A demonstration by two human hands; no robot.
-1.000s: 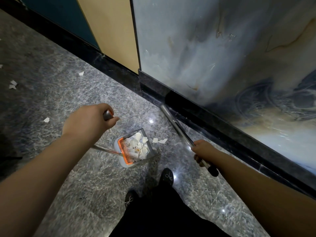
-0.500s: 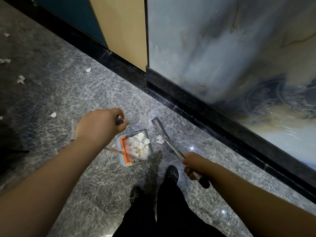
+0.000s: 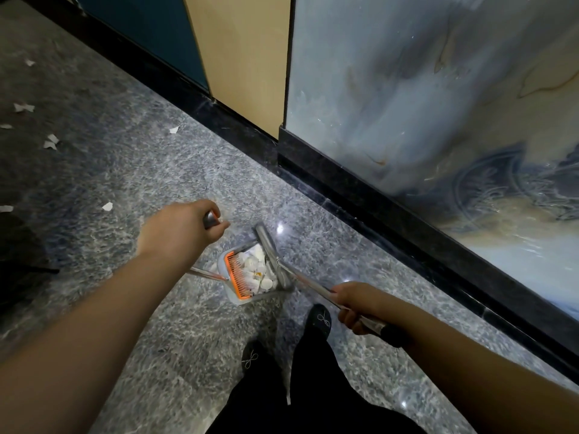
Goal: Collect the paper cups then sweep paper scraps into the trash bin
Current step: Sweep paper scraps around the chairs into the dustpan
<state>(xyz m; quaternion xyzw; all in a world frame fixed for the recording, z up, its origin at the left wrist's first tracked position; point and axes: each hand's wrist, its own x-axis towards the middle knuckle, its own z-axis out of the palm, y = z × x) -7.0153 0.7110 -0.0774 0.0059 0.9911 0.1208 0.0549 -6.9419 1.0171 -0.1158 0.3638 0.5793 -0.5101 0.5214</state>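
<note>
Looking down, the head view takes in a grey speckled stone floor [image 3: 103, 189], polished enough to carry small bright glints of light. Loose scraps [image 3: 23, 107] lie scattered over its far left part, well apart from one another, with one more scrap near the skirting and another close to the left forearm. A dark shape sits at the left edge, too dim to identify.

The left hand [image 3: 178, 233] is curled round the top of a metal handle, whose thin shaft runs down under the wrist to the dustpan [image 3: 238, 297]. That pan rests on the floor just ahead of the feet, pale-walled, with an orange comb along its rear lip. White paper [image 3: 255, 270] fills its tray in a heap.

A broom [image 3: 266, 242] lies with its grey head across the pan's open right side, touching the heap. Its metal pole slants back to the right hand [image 3: 357, 305], which grips it just above a black end cap.

Black shoes [image 3: 319, 319] and dark trousers fill the bottom centre.

A black skirting [image 3: 360, 195] runs diagonally along the floor's edge. Above it stand wall panels: dark teal at left, tan in the middle, then a marbled blue-grey slab [image 3: 423, 104] with tan veining at right.
</note>
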